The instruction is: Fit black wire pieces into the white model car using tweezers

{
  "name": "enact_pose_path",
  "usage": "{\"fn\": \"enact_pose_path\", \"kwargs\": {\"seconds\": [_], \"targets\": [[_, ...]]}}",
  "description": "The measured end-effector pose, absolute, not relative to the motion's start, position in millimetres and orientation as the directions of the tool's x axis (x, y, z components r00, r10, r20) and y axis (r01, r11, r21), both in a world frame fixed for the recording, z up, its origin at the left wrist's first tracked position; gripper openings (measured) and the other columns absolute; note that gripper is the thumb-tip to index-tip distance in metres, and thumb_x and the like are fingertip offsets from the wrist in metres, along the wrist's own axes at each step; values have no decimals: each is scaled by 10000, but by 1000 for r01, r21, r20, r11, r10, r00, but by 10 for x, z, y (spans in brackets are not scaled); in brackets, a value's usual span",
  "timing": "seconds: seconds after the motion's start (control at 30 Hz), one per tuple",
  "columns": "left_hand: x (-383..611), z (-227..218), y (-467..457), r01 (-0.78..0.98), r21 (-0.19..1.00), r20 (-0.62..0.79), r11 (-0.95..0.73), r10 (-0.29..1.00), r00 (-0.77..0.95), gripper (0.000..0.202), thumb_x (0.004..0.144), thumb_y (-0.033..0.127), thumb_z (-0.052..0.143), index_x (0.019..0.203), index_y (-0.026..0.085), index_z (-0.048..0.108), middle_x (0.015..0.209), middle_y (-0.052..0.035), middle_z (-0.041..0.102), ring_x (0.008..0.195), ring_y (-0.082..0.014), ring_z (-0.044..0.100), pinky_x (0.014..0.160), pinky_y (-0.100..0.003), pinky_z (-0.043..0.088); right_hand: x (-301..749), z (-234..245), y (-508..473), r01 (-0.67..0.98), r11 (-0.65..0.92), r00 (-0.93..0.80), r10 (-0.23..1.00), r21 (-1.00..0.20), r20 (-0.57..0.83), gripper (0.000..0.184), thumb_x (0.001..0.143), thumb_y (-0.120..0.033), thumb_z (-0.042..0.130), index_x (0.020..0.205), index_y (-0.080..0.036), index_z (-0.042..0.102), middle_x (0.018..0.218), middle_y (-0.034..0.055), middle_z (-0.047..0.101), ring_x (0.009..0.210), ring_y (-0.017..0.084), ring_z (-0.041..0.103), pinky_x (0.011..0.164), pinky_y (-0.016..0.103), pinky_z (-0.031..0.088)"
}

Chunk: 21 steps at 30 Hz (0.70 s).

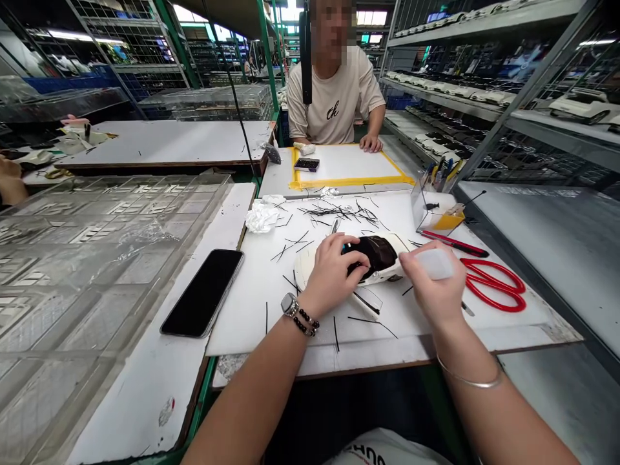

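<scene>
A white model car (386, 240) with a dark roof and windows lies on the white work board (310, 336) in front of me. My left hand (334, 265) reaches over its left part and grips it, fingers curled across the top. By the car's right end, my right hand (438, 290) is closed around a small translucent white squeeze bottle (434, 263). Its tip is hidden by my fingers. Several thin black strips (341, 212) are scattered about the board, some close to the car.
Red-handled scissors (518, 284), a red and black pen-like tool (455, 244) and a clear holder of tools (438, 206) stand right. At left are crumpled tissue (263, 216), a phone (202, 294) and clear plastic trays (111, 258). A person (334, 97) sits opposite; shelves (484, 110) hold model cars.
</scene>
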State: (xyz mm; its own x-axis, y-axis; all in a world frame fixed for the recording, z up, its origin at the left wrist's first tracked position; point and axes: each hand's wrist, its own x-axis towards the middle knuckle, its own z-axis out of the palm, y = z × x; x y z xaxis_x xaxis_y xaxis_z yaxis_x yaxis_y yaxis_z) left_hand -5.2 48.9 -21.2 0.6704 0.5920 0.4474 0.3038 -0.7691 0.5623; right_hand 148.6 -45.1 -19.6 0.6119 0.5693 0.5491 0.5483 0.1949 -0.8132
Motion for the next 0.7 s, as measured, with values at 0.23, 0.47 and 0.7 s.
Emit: {"fn": "enact_pose_path", "kwargs": {"seconds": [0.23, 0.47, 0.7], "targets": [[-49, -192, 469, 314, 562, 443, -765, 599, 667, 96, 857, 214, 588, 819, 243, 672, 1211, -14, 552, 1260, -238, 353, 1106, -439, 291, 1398, -294, -367, 639, 158, 517, 636, -752, 573, 211, 804, -340, 648, 682, -194, 555, 574, -33, 515, 487, 94, 437, 461, 235, 353], [-52, -190, 469, 311, 561, 449, -767, 598, 664, 99, 859, 223, 582, 821, 245, 672, 1198, -21, 560, 1261, -239, 356, 1101, -444, 295, 1378, -346, -348, 680, 183, 475, 628, -710, 616, 191, 806, -337, 647, 701, -195, 575, 617, -22, 549, 538, 104, 468, 503, 233, 379], [-50, -198, 469, 310, 564, 447, -766, 598, 665, 100, 861, 225, 580, 825, 246, 671, 1196, -19, 561, 1264, -237, 354, 1107, -443, 283, 1387, -375, -344, 687, 186, 477, 613, -702, 630, 197, 802, -342, 646, 695, -190, 581, 630, -18, 555, 553, 106, 471, 511, 234, 381]]}}
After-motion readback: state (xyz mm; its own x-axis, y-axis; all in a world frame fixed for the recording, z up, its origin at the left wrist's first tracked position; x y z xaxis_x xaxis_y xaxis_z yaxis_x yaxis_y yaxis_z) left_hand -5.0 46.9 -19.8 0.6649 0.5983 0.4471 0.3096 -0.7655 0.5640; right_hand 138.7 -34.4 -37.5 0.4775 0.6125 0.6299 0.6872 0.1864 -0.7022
